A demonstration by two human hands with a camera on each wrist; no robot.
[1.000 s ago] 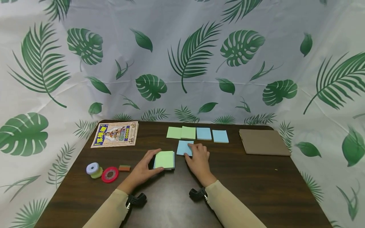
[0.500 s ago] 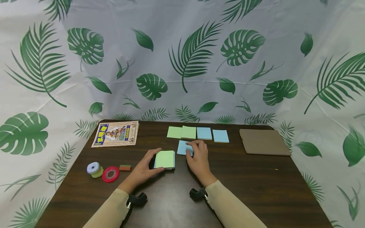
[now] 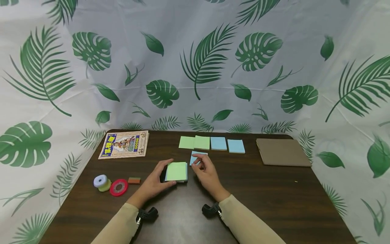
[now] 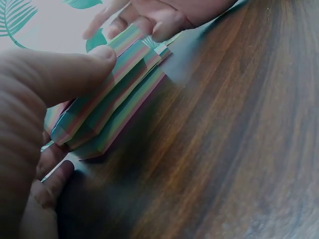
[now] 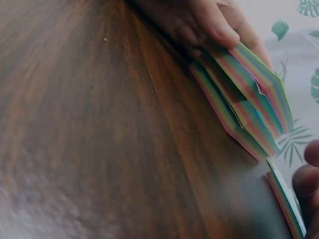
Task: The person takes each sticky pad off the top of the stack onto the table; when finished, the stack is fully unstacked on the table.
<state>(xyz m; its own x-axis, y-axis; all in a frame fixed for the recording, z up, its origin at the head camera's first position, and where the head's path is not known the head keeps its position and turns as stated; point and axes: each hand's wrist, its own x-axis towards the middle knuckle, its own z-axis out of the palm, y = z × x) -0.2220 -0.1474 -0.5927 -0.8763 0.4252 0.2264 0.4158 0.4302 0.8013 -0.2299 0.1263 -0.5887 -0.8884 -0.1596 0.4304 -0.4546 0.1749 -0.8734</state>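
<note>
- The left hand (image 3: 152, 183) is gripping a green-topped stack of square paper pads (image 3: 176, 171), lower middle of the frame, apparently to steady its uneven layers on the dark wooden tabletop (image 3: 256, 193).
- The right hand (image 3: 209, 177), fingers loosely bent and parted, is reaching over a square blue paper pad (image 3: 194, 160); contact isn't showing clearly.
- Beyond, two square green pads (image 3: 202, 142) and two square blue pads (image 3: 218, 143) are lying side by side, likely for easy reach.

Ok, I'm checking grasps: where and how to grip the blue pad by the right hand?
Probably pinch the blue pad by its near and far edges, right hand coming from the right: it lies flat, the held stack close on its near left.
</note>
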